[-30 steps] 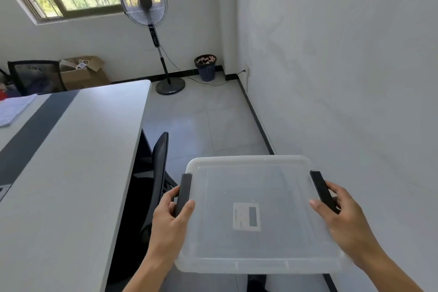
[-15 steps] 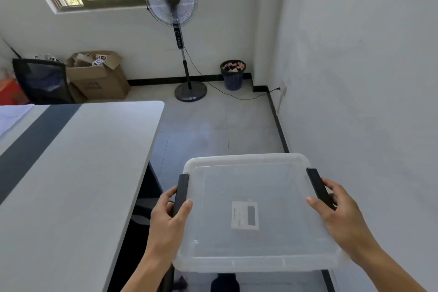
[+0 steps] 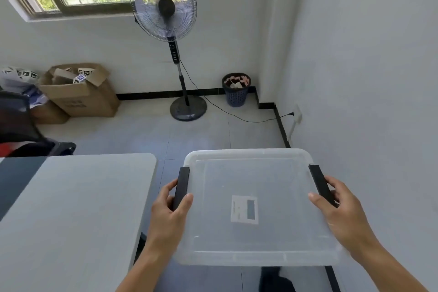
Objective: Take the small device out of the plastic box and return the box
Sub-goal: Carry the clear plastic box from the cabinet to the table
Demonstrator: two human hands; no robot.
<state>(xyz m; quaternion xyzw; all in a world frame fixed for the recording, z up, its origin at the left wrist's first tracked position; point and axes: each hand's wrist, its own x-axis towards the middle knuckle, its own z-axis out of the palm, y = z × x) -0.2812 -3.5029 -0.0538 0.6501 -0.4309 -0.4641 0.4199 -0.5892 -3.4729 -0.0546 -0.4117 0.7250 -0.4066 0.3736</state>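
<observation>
Head view: we judge the lidded plastic box [image 3: 253,199] light and stiff, left hand [image 3: 169,211] and right hand [image 3: 341,208] gripping its black side latches [image 3: 182,185].

The bench [image 3: 71,208] at the lower left has a pale top with a dark stripe along its left side; the tiled floor [image 3: 147,133] carries a standing fan [image 3: 187,109], a cardboard box [image 3: 80,95] against the wall, and a dark basket [image 3: 237,90] in the corner.
</observation>
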